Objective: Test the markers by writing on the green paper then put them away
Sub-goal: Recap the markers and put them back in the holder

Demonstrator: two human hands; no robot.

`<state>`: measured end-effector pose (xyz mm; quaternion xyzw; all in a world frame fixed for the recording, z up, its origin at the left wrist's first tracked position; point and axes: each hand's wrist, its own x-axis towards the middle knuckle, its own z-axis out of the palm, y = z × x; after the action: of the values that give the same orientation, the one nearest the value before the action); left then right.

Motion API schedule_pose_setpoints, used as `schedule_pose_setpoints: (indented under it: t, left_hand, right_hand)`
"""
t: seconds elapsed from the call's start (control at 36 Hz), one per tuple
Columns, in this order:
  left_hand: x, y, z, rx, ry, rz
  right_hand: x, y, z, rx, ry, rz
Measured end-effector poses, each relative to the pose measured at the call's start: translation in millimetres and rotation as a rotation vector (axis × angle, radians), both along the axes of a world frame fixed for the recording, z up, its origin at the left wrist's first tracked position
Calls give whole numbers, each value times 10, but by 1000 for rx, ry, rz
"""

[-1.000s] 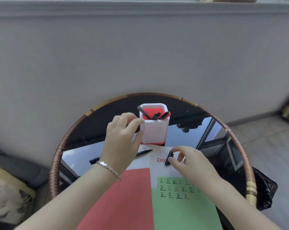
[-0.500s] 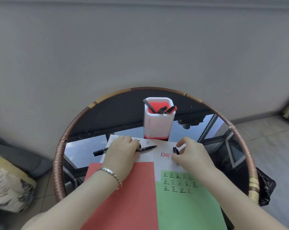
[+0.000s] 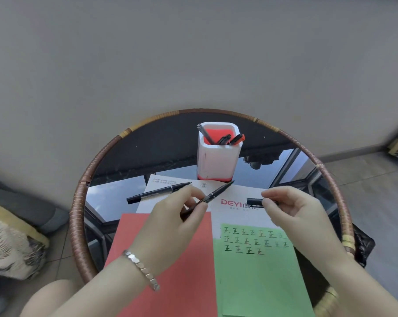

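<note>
My left hand [image 3: 177,216] pinches a thin black marker [image 3: 216,193], lifted off the table with its tip pointing up and right toward the holder. My right hand [image 3: 291,209] grips a short black cap [image 3: 254,201] a little to the right of that tip. A second black marker [image 3: 158,192] lies on the white sheet [image 3: 230,191] behind my left hand. The green paper [image 3: 262,277] with three rows of written characters lies at the front right. A white pen holder [image 3: 217,159] with a red inside holds several pens.
A red paper [image 3: 170,259] lies left of the green one. Everything rests on a round glass table with a woven rim [image 3: 79,202], close to a grey wall. A cushion [image 3: 8,243] sits at the left, a dark bag [image 3: 362,245] at the right.
My left hand came down from the pen holder to the white sheet and lifted one marker. My right hand kept hold of the cap and moved slightly right.
</note>
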<state>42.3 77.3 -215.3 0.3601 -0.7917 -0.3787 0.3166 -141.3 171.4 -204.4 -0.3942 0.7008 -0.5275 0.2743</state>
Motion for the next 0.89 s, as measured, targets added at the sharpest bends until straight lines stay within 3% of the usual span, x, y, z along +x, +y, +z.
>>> schedule_pose_setpoints:
  t: [0.11,0.28,0.89]
  left_hand:
    - [30,72,-15,81,69,-46]
    - [63,81,-45,57,83,-43]
    - [80,105,-24,-92,31,-81]
  right_hand:
    - [6,33,45,-55,-92,-22]
    - [-13,69,140,-147,29,27]
    - [4,124,157,-182,150,99]
